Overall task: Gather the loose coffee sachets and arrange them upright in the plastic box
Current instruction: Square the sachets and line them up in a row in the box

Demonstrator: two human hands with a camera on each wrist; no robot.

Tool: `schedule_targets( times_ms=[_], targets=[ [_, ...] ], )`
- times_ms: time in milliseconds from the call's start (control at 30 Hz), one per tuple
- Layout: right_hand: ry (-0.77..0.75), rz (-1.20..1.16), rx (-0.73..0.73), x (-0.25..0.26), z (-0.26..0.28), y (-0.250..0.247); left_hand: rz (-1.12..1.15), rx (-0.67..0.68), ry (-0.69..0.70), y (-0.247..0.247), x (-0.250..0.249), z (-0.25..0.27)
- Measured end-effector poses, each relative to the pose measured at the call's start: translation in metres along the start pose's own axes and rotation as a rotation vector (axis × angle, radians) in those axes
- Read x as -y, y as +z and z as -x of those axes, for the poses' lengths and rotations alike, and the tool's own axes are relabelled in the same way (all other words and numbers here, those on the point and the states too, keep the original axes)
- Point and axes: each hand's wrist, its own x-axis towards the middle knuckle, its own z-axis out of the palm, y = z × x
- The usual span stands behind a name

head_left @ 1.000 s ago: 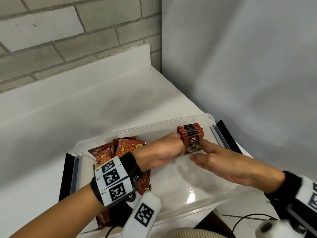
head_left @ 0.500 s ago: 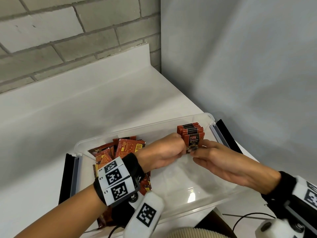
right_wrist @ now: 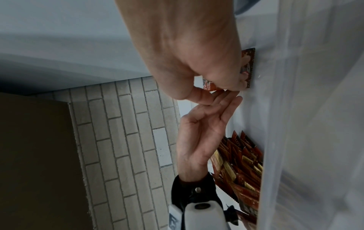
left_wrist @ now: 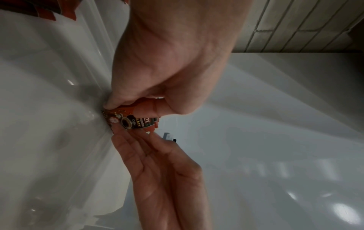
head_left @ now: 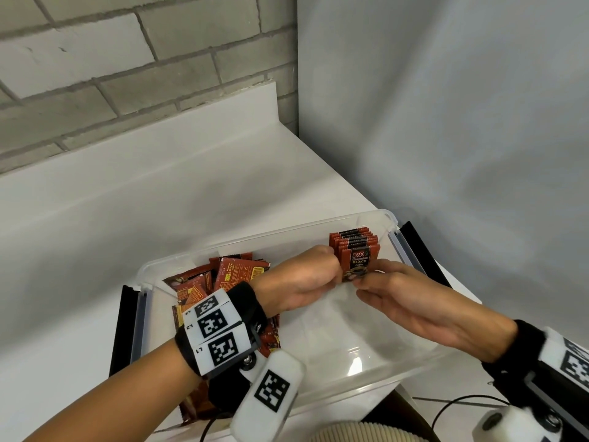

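A clear plastic box (head_left: 287, 240) holds a loose pile of red coffee sachets (head_left: 229, 275) at its left end. That pile (right_wrist: 240, 168) also shows in the right wrist view. A row of upright sachets (head_left: 355, 242) stands in the far right corner. My left hand (head_left: 334, 269) is at the row's left side, thumb and bent fingers pinching the front sachet (left_wrist: 135, 123). My right hand (head_left: 363, 280) lies in front of the row, its straight fingers (left_wrist: 138, 137) touching that sachet's lower face. The rear sachets are hidden behind the front one.
Black clip handles (head_left: 126, 327) (head_left: 417, 247) flank the box ends. The box floor (head_left: 334, 330) is bare between the pile and the row. The box sits on a white counter (head_left: 159, 193) in a corner of a brick wall and a grey wall. A black cable (head_left: 462, 406) lies at bottom right.
My right hand's fingertips have edged in under the front sachet's lower edge. The left hand has stayed at the row's left side.
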Motion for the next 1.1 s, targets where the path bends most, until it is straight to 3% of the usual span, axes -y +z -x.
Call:
schedule_targets(
  times_ms=[300,467,600,733,900,1100],
  targets=[
    [0.100,-0.047,0.009,-0.001,0.005,0.001,-0.203,0.000,-0.057,-0.015,-0.012,0.022],
    [0.138,0.012,0.084,0.008,0.017,0.022,-0.620,0.112,0.072,-0.053,-0.039,0.067],
    [0.176,0.282,0.298,0.011,0.022,0.050,-1.013,0.125,0.024,-0.076,-0.045,0.102],
    [0.166,0.617,0.453,0.006,0.022,0.068,-1.210,0.169,-0.089,-0.086,-0.035,0.116],
    [0.050,0.868,0.464,0.002,0.015,0.080,-1.387,0.196,-0.166,-0.091,-0.023,0.123],
    [-0.018,1.014,0.482,-0.005,0.003,0.091,-1.612,0.267,-0.190,-0.093,-0.011,0.123]
  ],
)
